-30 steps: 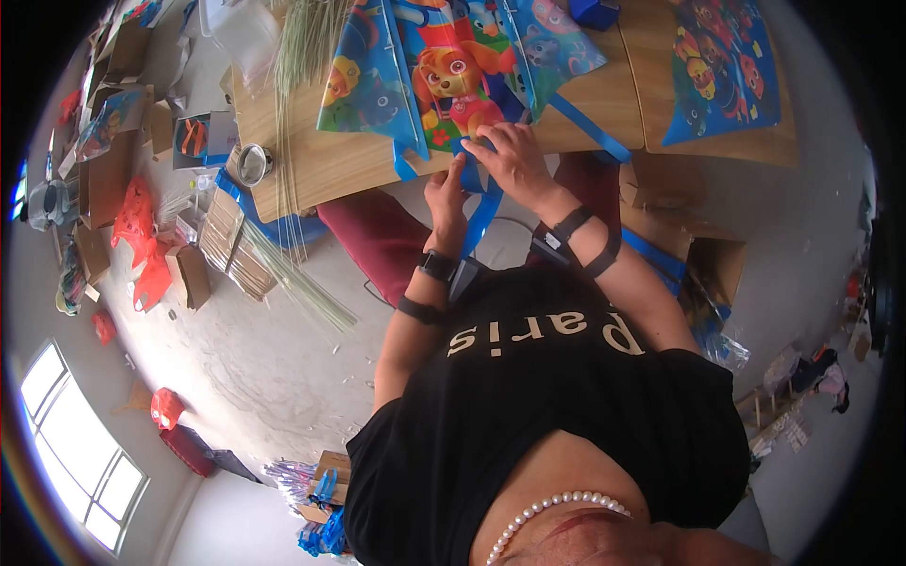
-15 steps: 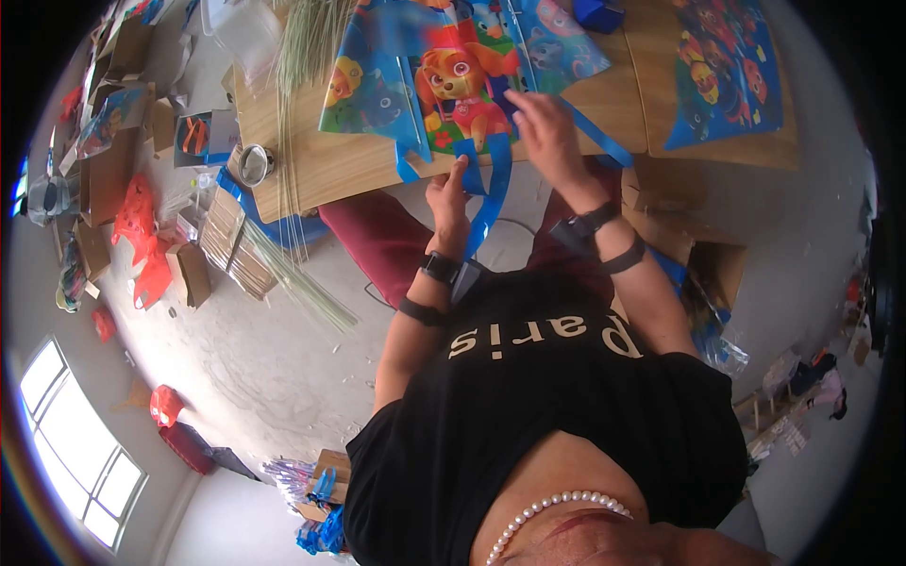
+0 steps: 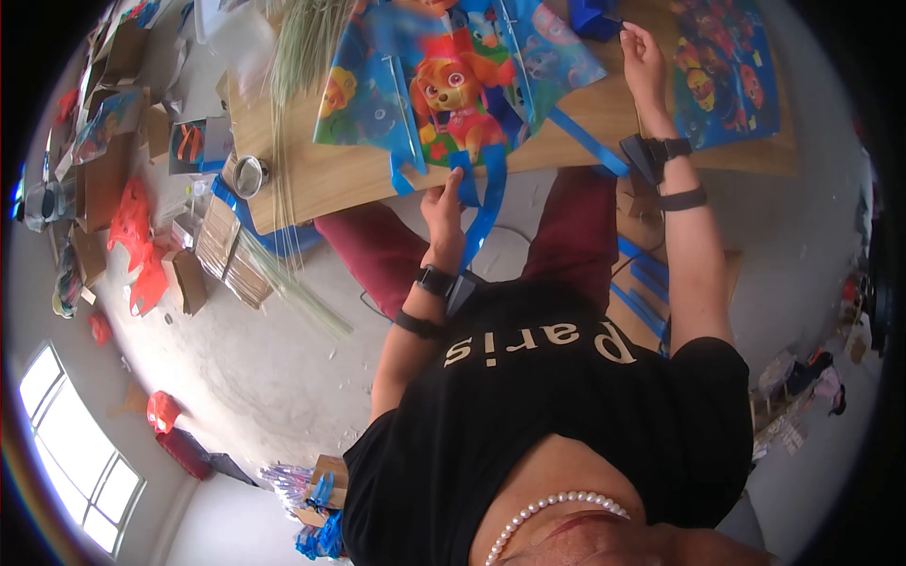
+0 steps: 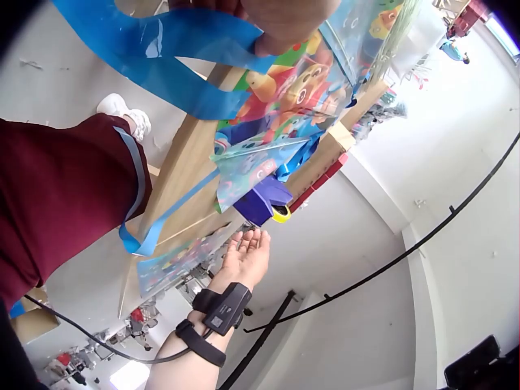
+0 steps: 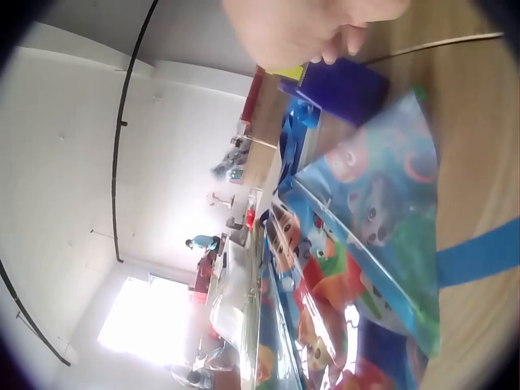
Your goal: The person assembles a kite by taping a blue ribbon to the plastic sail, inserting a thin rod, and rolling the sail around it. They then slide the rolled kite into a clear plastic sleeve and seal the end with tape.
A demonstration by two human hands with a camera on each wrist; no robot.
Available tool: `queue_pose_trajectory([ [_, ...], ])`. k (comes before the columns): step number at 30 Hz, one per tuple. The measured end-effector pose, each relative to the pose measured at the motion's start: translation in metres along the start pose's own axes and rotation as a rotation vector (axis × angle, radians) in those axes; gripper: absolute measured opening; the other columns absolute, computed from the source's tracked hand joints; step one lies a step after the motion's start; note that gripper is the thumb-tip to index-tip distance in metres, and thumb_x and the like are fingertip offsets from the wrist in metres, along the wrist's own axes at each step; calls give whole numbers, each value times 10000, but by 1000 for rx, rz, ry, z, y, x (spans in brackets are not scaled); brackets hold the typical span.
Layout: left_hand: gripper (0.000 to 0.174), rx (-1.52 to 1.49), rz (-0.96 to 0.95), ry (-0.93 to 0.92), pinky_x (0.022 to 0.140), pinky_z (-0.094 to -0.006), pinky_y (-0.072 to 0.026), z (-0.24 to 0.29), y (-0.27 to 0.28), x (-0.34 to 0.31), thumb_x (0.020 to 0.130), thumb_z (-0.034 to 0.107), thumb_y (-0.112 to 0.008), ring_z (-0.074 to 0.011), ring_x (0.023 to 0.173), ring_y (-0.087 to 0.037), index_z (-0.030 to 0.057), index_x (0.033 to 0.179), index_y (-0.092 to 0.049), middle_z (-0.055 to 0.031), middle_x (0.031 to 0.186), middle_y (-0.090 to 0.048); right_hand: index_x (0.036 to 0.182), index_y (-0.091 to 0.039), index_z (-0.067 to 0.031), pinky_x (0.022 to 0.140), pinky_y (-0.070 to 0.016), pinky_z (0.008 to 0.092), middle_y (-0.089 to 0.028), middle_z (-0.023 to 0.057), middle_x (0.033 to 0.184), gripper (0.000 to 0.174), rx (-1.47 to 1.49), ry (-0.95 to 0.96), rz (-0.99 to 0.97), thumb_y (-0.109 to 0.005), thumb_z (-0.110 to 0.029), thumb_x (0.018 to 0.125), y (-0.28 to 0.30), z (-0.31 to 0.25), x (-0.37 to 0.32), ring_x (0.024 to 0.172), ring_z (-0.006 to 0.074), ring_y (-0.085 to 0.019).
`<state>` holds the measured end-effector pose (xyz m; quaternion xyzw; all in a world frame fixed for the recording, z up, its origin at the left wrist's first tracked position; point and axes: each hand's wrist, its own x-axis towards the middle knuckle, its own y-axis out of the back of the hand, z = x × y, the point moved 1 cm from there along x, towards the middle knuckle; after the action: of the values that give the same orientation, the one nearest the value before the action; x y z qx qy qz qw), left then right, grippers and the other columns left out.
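A glossy plastic sheet printed with cartoon puppies [image 3: 458, 90] lies at the table's near edge, with thin rods along its panels and blue strips hanging from it. My left hand [image 3: 444, 212] pinches a blue strip [image 3: 491, 193] at the sheet's lower edge, thumb on top. Farther right, my right hand [image 3: 645, 71] is stretched out over the table, fingertips right at a dark-blue tape dispenser [image 3: 595, 19]. A yellow roll [image 4: 281, 214] shows on that dispenser in the left wrist view. The right fingers [image 4: 248, 241] are loosely bent there, with nothing visible between them.
A second printed sheet [image 3: 727, 85] lies on the right of the wooden table [image 3: 359, 184]. Long thin pale-green strips [image 3: 307, 57] and a metal tin [image 3: 250, 176] are on the left. Cardboard boxes [image 3: 111, 179] and red plastic bags [image 3: 137, 236] clutter the floor beyond.
My right hand has left the blue strips and moved right and away from the body to the tape dispenser. The left hand stays on its strip.
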<state>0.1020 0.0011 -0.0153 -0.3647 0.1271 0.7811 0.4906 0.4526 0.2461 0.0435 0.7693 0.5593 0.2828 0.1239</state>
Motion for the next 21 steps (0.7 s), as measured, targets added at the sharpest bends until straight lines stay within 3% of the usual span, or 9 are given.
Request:
queue_pose_trajectory([
  [2,420,22,-5,1,787,-304,-503,2,0,0,941,350,-753,-125,890,-649,22,1193,-680,-19,1003,-692,1294,-659,-52,850,-526,251,-710,46,1096,317,-49,7,13,-652,-242,1040,2,16,22,965,108,-671],
  [3,377,-8,22,-18,666,-265,-429,0,-2,1,926,356,-775,-73,785,-574,66,1160,-720,23,940,-668,1296,-654,-54,838,-529,252,-708,47,1098,325,74,-54,-12,-654,-251,1038,-5,39,32,966,112,-676],
  [4,367,-9,8,-16,664,-265,-429,-6,0,6,926,354,-776,-71,778,-573,70,1153,-724,27,928,-665,1298,-648,-55,826,-533,252,-706,47,1100,332,198,-112,-36,-655,-261,1037,-6,54,41,967,115,-680],
  [8,337,-12,-5,-2,655,-263,-429,-4,1,5,927,344,-776,-67,743,-553,77,1128,-735,42,891,-644,1282,-649,-35,787,-542,259,-708,38,1090,335,209,-245,-50,-650,-265,1039,-13,40,60,913,120,-675],
  [10,326,-19,8,-16,651,-265,-432,-6,1,6,927,339,-777,-65,729,-538,76,1114,-736,47,883,-632,1231,-680,-23,770,-540,256,-713,24,1059,309,165,-394,-155,-655,-260,1035,-13,23,63,872,106,-655],
  [21,346,-31,-38,-16,675,-267,-448,-2,1,4,937,336,-767,-69,781,-572,75,1158,-721,40,934,-658,1074,-731,-33,726,-549,256,-694,6,947,224,258,-594,-292,-725,-236,980,1,9,88,794,104,-620],
])
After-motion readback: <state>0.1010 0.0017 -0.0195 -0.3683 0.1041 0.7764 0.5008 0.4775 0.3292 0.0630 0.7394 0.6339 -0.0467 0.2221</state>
